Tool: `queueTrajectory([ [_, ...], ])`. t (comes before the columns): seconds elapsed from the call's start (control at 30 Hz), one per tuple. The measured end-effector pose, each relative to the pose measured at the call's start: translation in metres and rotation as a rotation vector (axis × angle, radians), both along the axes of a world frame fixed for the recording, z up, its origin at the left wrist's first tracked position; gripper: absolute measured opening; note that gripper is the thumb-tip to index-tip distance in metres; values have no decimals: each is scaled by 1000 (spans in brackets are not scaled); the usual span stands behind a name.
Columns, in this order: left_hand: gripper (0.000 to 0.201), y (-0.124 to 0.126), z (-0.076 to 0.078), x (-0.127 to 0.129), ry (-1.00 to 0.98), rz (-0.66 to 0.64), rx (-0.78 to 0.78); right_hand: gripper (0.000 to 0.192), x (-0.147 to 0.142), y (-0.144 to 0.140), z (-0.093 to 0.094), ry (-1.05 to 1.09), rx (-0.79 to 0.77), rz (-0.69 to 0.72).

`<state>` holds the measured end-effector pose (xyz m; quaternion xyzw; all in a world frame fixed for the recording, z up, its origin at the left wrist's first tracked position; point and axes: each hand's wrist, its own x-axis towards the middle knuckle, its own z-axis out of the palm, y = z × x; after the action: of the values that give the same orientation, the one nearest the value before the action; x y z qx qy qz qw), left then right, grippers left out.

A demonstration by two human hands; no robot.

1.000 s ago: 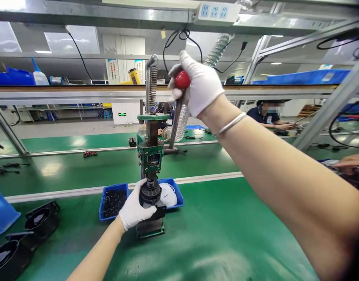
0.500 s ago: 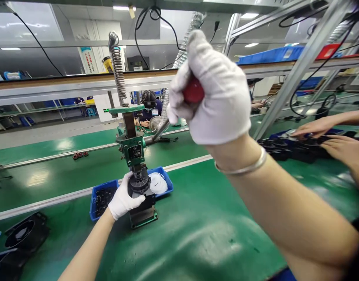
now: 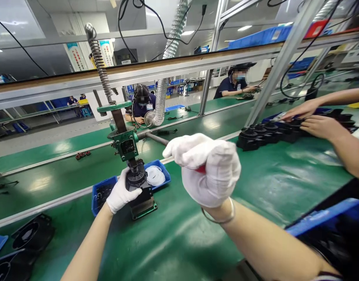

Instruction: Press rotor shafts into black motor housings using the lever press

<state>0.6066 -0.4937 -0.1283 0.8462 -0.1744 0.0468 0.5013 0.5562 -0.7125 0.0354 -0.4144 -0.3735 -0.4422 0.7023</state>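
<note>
A green hand press with a tall spring stands on the bench. My right hand, in a white glove, is closed round the red knob of the press's lever; only a sliver of red shows between the fingers. My left hand, also gloved, grips the side of a round black plastic part under the press ram, thumb in front and fingers partly hidden behind. Behind the press are a blue bin holding white rings and a second blue bin with small black pieces.
Black housings lie at the lower left. At right, a co-worker's hands work over a row of black parts. A blue crate stands at the lower right. An aluminium post slants up at right.
My right hand has come down with the lever knob, from high up to about bench level. My left hand stays on the black part. The view has turned slightly to the right.
</note>
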Motion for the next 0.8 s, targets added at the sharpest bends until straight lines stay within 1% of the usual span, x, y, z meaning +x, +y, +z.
queueTrajectory([
  [0.03, 87, 0, 0, -1, 14, 1, 3, 36, -1, 2, -6, -23, 38, -17],
  [0.1, 89, 1, 1, -2, 34, 8, 11, 33, -1, 2, -9, -29, 24, 17],
  [0.17, 90, 3, 0, -3, 40, 5, 12, 33, 2, 0, -4, 14, -68, 78],
  [0.2, 91, 5, -2, -2, 39, -4, 2, 34, 3, -1, -1, 44, -120, 94],
  [0.23, 91, 7, -3, -2, 37, -16, -14, 34, 4, -2, 0, 60, -138, 90],
  [0.27, 92, 9, -6, 0, 36, -28, -32, 33, 4, -3, -1, 58, -127, 67],
  [0.33, 95, 11, -9, 4, 50, -45, -64, 32, 3, -1, -7, -4, -54, 3],
  [0.37, 96, 12, -10, 6, 63, -48, -77, 32, 3, 1, -9, -28, -10, -17],
  [0.4, 98, 12, -10, 7, 74, -48, -91, 32, 3, 2, -10, -41, 1, -14],
  [0.47, 99, 10, -8, 6, 80, -56, -134, 33, 2, 1, -6, -16, -77, 46],
  [0.5, 98, 9, -7, 2, 70, -60, -160, 31, 3, -2, -3, 11, -122, 83],
  [0.53, 95, 8, -6, -4, 50, -62, -180, 28, 4, -7, -2, 45, -160, 114],
  [0.57, 92, 7, -5, -13, 29, -63, -184, 29, 5, -13, -4, 81, -186, 129],
  [0.6, 88, 7, -6, -25, 7, -65, -168, 34, 6, -20, -11, 128, -220, 120],
  [0.63, 85, 7, -8, -38, -11, -77, -137, 40, 7, -27, -23, 189, -285, 84],
  [0.67, 82, 8, -12, -52, -20, -100, -98, 43, 9, -35, -39, 259, -397, 29],
  [0.7, 80, 8, -17, -66, -18, -135, -59, 42, 9, -41, -60, 330, -566, -31],
  [0.73, 79, 9, -23, -79, 1, -182, -28, 42, 8, -47, -84, 388, -789, -89],
  [0.77, 78, 10, -29, -89, 36, -232, -2, 45, 7, -50, -108, 418, -1006, -130],
  [0.8, 78, 11, -35, -97, 84, -278, 19, 48, 5, -52, -130, 418, -1199, -139],
])
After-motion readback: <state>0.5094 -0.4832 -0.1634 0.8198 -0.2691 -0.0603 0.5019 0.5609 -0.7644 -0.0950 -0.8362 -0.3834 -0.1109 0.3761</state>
